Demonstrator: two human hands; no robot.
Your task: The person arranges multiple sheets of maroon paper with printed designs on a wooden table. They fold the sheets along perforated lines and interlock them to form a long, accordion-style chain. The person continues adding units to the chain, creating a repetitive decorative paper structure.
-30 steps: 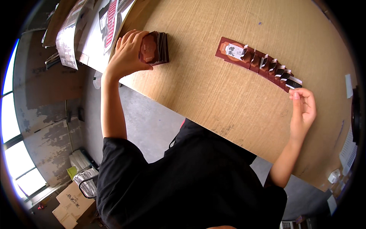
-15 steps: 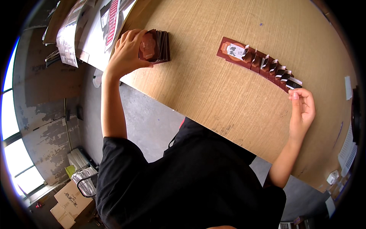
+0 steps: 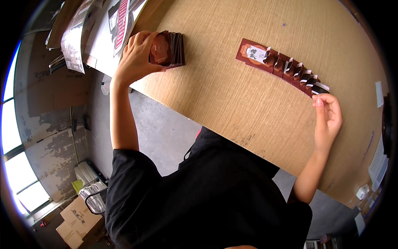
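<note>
My left hand (image 3: 139, 58) is curled around a stack of dark red-brown printed cards (image 3: 162, 49) at the far left of the table. Its fingers lie along the far edge and its thumb presses the near edge, while the stack's right side fans out in layers. To the right, similar cards overlap in a slanting row (image 3: 278, 66), each with a white and black piece on it. At the row's near right end, my right hand (image 3: 328, 115) has thumb and forefinger pinched together against the last card's edge; whatever lies between the fingertips is hidden.
Both hands are over a wood-grain table (image 3: 215, 83), whose near edge slants down to the right. Printed sheets (image 3: 122, 25) lie at the far left. A white perforated object (image 3: 377, 164) sits near the right edge. Cardboard boxes (image 3: 81, 216) stand on the floor at lower left.
My left hand has shifted very slightly left, its thumb moving a little on the stack. My right hand has crept slightly up and left at the row's end.
</note>
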